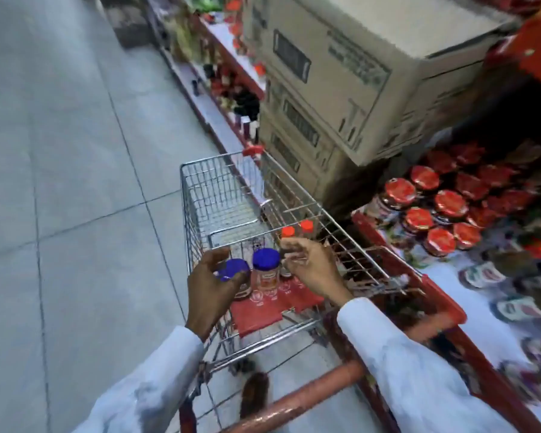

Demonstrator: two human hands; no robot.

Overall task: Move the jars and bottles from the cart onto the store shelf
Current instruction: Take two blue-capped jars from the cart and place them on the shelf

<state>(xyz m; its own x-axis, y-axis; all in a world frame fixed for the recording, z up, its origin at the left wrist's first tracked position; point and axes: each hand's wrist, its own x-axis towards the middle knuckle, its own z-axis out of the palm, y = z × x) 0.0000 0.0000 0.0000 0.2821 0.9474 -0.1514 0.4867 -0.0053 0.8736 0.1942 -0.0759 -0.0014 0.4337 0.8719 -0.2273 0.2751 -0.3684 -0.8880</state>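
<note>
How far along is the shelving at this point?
Done: red-lidded jars already fill the shelf, though who placed them is unclear. In hand: left hand closes on a blue-lidded jar; right hand reaches among the bottles. Left: second blue jar and two orange-capped bottles in the cart.

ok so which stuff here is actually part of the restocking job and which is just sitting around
Part of the job:
- two blue-lidded jars in the cart
- two orange-capped bottles
- store shelf
- left hand, right hand

Just there:
- stacked cardboard boxes
- red-lidded jars already shelved
</note>
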